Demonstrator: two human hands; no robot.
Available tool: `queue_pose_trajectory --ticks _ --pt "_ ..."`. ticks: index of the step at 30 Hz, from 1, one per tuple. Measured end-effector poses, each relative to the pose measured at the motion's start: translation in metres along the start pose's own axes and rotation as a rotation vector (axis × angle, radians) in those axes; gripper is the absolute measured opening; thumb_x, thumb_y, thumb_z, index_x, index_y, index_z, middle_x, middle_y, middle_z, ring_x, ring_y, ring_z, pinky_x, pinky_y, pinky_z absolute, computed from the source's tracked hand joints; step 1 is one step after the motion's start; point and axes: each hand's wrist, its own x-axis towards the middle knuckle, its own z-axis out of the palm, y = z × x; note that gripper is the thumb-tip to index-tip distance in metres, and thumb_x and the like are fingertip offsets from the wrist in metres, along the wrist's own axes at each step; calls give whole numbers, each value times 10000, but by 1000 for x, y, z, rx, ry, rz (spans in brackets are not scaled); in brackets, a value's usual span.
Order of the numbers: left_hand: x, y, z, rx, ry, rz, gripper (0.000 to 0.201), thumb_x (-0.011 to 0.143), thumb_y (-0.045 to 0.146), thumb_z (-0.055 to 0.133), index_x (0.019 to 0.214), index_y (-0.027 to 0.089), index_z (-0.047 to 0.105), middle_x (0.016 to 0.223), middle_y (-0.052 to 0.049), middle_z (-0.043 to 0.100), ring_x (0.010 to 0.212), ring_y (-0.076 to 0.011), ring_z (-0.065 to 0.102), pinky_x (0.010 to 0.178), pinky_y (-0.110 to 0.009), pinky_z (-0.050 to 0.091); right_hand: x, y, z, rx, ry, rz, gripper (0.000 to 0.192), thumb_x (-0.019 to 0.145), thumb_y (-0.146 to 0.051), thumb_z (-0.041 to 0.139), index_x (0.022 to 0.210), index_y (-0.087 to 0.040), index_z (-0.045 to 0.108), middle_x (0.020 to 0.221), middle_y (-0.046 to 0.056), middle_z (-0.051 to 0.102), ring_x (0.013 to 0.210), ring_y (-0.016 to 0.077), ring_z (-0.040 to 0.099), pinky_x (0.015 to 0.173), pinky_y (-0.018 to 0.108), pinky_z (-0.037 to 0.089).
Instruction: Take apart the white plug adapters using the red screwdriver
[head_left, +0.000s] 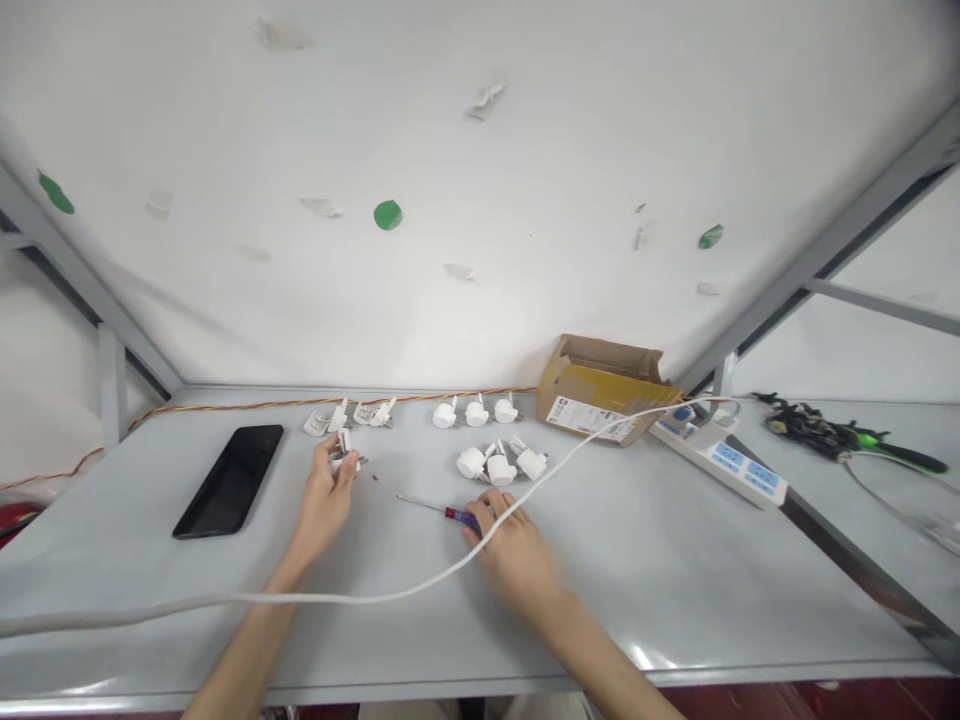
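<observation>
My left hand (pixel 324 497) holds a small white plug part (pixel 343 450) just above the grey table (pixel 675 560). My right hand (pixel 508 545) rests on the table with its fingers on the handle of a red-and-blue screwdriver (pixel 442 511), whose shaft points left. A long white cable (pixel 375 597) runs over my right hand. Several white plugs (pixel 501 464) lie just beyond the right hand, with more plugs (pixel 475 411) and opened plug parts (pixel 351 416) in a row farther back.
A black phone (pixel 231 479) lies at the left. An open cardboard box (pixel 604 392) and a white power strip (pixel 721 454) stand at the back right. Red-yellow wire (pixel 300 403) runs along the back edge. Dark cables (pixel 825 430) lie on the neighbouring table.
</observation>
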Motion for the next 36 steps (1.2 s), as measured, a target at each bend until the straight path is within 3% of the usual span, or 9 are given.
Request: queue_pose_trajectory --ticks 3,8,12,18,25,30,36 --pt "5 -6 0 -2 24 -11 601 837 555 451 1319 210 357 1007 -86 633 899 -231 636 830 -398 461 2 -1 1 169 3 34 89 850 -159 551 912 -192 605 941 85 627 865 246 603 753 392 521" --pt "12 -14 1 -87 81 -37 607 818 554 485 1304 218 344 1167 -116 580 821 -187 641 766 -352 491 18 -12 4 698 84 102 105 864 -257 549 945 -192 562 918 59 637 795 173 618 737 328 526" --pt "12 -11 0 -173 95 -56 580 824 553 485 1268 211 336 1149 -108 569 766 -148 613 695 -303 497 38 -28 6 1030 133 108 169 862 -322 565 965 -190 581 960 60 675 901 165 651 827 320 525" --pt "9 -3 2 -328 82 -96 501 819 544 516 1169 217 369 1045 -59 570 689 -101 566 622 -252 465 65 -40 10 1117 230 95 136 835 -299 592 921 -193 592 874 38 700 828 157 681 795 316 547" --pt "11 5 4 -702 -26 -192 347 795 441 605 1016 234 435 884 12 585 630 -78 560 575 -217 431 70 -39 20 1132 233 150 166 824 -325 610 920 -190 600 893 44 703 839 160 683 811 325 554" --pt "7 12 2 -803 -116 -277 224 801 355 592 905 205 462 794 9 585 563 -92 557 458 -203 372 70 -33 20 1240 308 174 199 822 -349 631 935 -189 591 907 49 688 846 171 685 816 348 562" --pt "-1 20 4 -846 -440 -357 191 835 366 530 885 200 453 770 16 562 427 -63 446 354 -194 274 68 -22 -1 1491 386 207 220 842 -375 624 950 -191 570 871 33 683 773 170 692 782 381 580"
